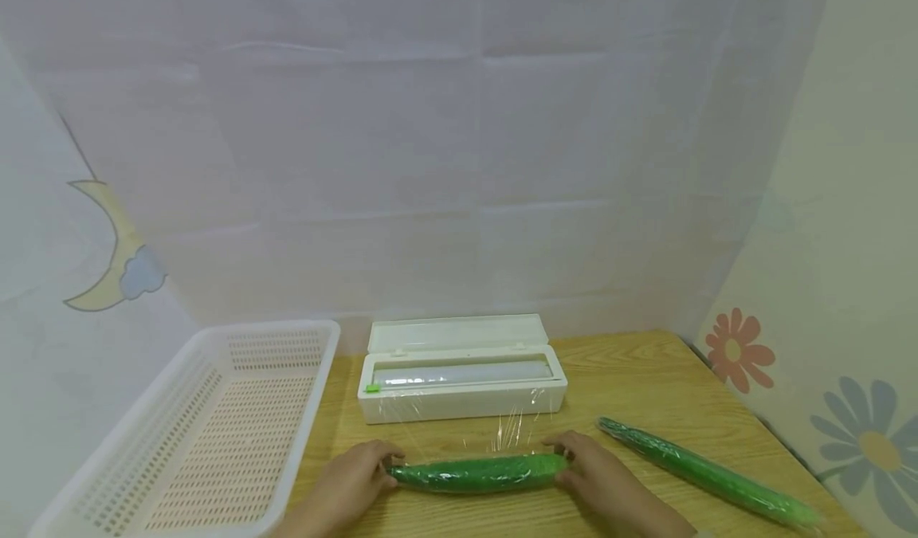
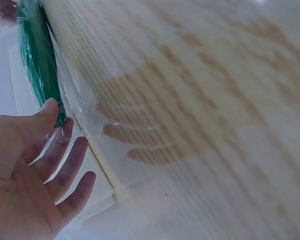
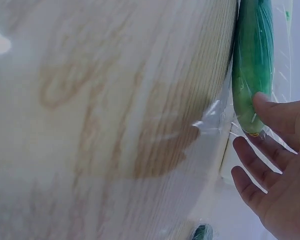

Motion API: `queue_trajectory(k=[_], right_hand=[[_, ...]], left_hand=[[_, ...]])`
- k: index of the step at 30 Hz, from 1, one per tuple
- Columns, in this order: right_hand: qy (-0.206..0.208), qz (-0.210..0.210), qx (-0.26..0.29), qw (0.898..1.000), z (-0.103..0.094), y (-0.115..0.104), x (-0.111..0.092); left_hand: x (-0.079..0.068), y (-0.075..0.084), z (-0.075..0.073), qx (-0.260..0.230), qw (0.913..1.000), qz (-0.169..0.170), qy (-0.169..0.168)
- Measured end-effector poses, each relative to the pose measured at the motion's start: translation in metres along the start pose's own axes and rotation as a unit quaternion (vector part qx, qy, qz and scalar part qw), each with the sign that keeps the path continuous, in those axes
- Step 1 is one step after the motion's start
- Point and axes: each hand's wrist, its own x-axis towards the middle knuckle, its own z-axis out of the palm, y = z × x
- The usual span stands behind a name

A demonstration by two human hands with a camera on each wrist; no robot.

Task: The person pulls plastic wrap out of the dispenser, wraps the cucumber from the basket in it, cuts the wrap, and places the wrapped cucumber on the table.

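A green cucumber (image 1: 479, 474) lies sideways near the table's front, with clear cling film (image 1: 508, 433) around it that stretches back to the film box. My left hand (image 1: 362, 474) holds its dark left end between thumb and fingers. At the paler right end, my right hand (image 1: 592, 471) grips it the same way. In the left wrist view, the left thumb (image 2: 49, 111) presses on the wrapped tip while the other fingers are spread. The right wrist view shows the right thumb (image 3: 266, 107) on the film over the cucumber's end.
Behind the cucumber stands a white cling film box (image 1: 466, 402), lid up, a film roll (image 1: 459, 373) inside and a green slider (image 1: 372, 388) at its left. A white plastic basket (image 1: 304, 430) is on the left. Another wrapped cucumber (image 1: 706, 470) lies slanted on the right.
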Motion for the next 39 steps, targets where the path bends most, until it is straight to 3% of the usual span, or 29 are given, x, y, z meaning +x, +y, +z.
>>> queue_trajectory(k=[7,12,19,22,28,33,39], right_hand=[[0.017,0.016,0.011,1.000,0.001,0.003,0.003],[0.030,0.005,0.006,1.000,0.001,0.001,0.004],[0.042,-0.010,-0.025,0.999,0.002,0.001,0.008],[0.044,-0.024,-0.049,0.998,0.002,0.000,0.009],[0.038,-0.031,-0.062,0.997,0.002,-0.001,0.012],[0.046,-0.018,-0.062,0.997,0.004,0.002,0.014],[0.056,0.015,-0.021,0.998,0.006,0.002,0.018]], left_hand=[[0.000,0.000,0.000,0.008,0.9998,-0.011,0.016],[0.001,0.000,0.001,0.010,0.9995,-0.029,0.006],[0.004,-0.001,0.002,0.026,0.9992,-0.028,-0.011],[0.005,-0.003,0.002,0.024,0.9993,-0.021,-0.018],[0.008,-0.003,0.005,0.035,0.9993,0.011,0.008],[0.010,-0.003,0.005,0.026,0.9995,0.005,0.015],[0.011,-0.005,0.006,0.009,0.9996,-0.018,0.021]])
